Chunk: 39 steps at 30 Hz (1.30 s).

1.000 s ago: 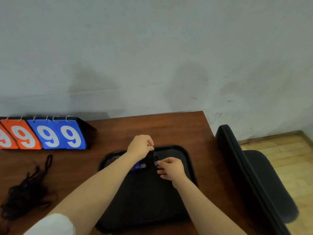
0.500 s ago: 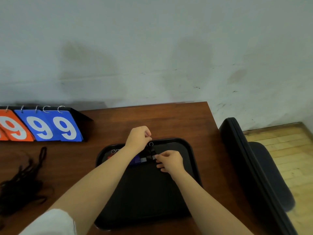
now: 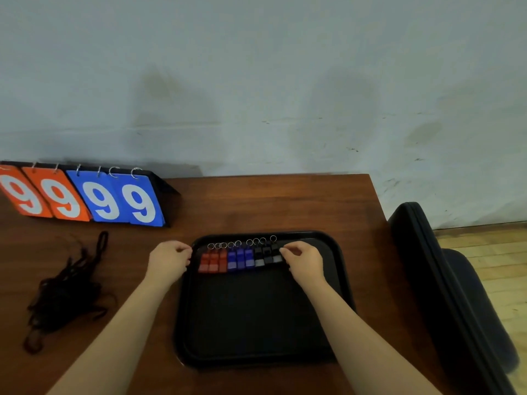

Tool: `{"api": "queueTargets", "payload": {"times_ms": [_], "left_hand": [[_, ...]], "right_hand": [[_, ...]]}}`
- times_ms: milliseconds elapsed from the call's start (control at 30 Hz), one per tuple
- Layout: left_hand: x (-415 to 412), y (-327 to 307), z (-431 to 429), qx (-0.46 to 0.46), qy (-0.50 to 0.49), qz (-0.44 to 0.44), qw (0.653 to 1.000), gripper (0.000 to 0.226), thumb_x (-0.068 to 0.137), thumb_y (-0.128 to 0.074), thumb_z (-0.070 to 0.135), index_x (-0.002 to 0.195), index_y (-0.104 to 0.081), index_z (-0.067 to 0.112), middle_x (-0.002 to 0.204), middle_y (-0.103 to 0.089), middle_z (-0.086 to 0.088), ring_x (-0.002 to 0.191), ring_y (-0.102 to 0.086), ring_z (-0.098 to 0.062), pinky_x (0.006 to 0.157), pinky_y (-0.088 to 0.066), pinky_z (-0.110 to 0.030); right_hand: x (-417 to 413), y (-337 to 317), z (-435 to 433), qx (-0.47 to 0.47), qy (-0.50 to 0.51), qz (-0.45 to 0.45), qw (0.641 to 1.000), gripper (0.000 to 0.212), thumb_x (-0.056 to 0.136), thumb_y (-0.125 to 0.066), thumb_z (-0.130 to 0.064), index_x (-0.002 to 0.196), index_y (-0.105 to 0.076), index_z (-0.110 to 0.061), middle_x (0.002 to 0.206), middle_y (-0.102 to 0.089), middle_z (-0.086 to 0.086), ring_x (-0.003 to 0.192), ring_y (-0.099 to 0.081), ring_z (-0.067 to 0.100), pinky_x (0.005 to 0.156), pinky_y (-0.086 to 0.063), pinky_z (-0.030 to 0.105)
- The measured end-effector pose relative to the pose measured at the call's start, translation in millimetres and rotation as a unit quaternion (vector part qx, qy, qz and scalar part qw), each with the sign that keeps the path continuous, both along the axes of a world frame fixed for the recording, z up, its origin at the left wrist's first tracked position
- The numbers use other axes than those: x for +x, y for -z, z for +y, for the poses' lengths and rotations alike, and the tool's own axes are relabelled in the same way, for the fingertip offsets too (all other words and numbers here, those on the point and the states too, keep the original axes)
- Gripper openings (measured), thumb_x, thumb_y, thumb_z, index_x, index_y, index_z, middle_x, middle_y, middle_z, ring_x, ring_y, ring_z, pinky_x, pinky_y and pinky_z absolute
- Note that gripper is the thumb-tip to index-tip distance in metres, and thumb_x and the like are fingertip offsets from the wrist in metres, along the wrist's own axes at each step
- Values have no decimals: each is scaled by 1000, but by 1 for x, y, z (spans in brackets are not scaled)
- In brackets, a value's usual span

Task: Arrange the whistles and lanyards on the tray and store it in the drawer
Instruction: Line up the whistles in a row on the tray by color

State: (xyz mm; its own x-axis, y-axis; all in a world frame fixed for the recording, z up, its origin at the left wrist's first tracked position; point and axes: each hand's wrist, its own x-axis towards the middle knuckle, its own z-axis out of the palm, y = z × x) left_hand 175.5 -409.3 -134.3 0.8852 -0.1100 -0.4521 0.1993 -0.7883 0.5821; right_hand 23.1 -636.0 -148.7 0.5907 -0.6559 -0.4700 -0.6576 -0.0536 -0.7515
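A black tray lies on the brown table. Along its far side runs a row of whistles with key rings: red whistles at the left, blue whistles in the middle, black whistles at the right. My left hand rests at the tray's left rim beside the red end, fingers curled, holding nothing. My right hand is at the other end, fingertips pinched on the rightmost black whistle. A tangled heap of black lanyards lies on the table to the left, apart from the tray.
A flip scoreboard showing orange and blue nines stands at the back left against the wall. A black chair stands close to the table's right edge. The near part of the tray holds nothing.
My hands have moved apart from the middle of the row to its two ends, uncovering the whole line of whistles. The view has shifted a little to the left.
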Motion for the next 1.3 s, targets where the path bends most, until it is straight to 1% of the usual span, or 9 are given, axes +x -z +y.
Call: {"api": "queueTargets", "payload": {"times_ms": [100,367,667,767,833,967,1100,1233,1300], "left_hand": [[-4,5,2,22,29,1,999,16,92,-60,18,105,-69,14,96,-68,-2,90,-64,-17,87,-55,-41],[-11,5,-15,27,60,-1,998,32,89,-66,23,120,-65,13,118,-65,-7,106,-62,-20,96,-51,-41],[-16,5,-20,14,29,-29,999,32,90,-64,19,121,-64,11,123,-62,-9,114,-58,-23,98,-49,-39],[-18,2,-18,17,36,-26,999,34,91,-63,19,124,-62,11,125,-61,-9,117,-56,-22,98,-48,-37],[-20,-1,-15,14,38,-32,999,34,91,-63,19,124,-62,10,125,-61,-9,116,-56,-22,98,-47,-36],[-30,-9,0,-1,19,-65,998,28,90,-64,17,117,-65,11,117,-64,-7,106,-60,-20,92,-49,-33],[-42,-15,33,-12,10,-96,995,21,91,-61,19,111,-65,15,108,-64,-2,98,-59,-17,82,-49,-29],[-50,-18,81,15,-66,-141,988,33,91,-59,20,125,-57,16,131,-51,-10,111,-55,-27,92,-50,-43],[-55,-19,115,112,-72,-183,974,54,91,-58,25,141,-41,16,150,-29,-16,133,-34,-37,103,-38,-52]], "right_hand": [[3,1,2,-10,-17,6,1000,19,92,-66,-24,108,-70,-16,96,-66,-5,90,-63,12,82,-54,29],[1,3,6,-20,-19,10,1000,14,92,-65,-22,104,-69,-17,91,-65,-7,83,-60,7,65,-43,15],[1,5,9,-24,6,11,1000,13,93,-64,-21,104,-69,-17,93,-66,-5,87,-62,10,79,-53,26],[1,3,9,-44,-9,14,999,14,93,-64,-23,104,-68,-17,94,-65,-4,79,-57,5,65,-45,17],[-1,0,11,-67,-22,15,997,17,92,-65,-27,106,-65,-16,95,-62,-3,76,-54,3,60,-39,14],[0,-11,26,-106,-73,16,991,22,91,-66,-28,110,-61,-18,100,-61,0,82,-57,8,63,-41,17],[5,-25,59,-114,-152,-9,982,20,93,-64,-26,111,-61,-20,102,-61,-3,82,-55,3,64,-40,15],[12,-32,103,-120,-238,-44,963,17,93,-63,-24,109,-62,-18,98,-61,-6,82,-55,3,65,-39,11],[16,-34,129,-123,-275,-55,952,14,93,-63,-23,106,-63,-19,96,-62,-5,84,-57,5,66,-40,12]]}}
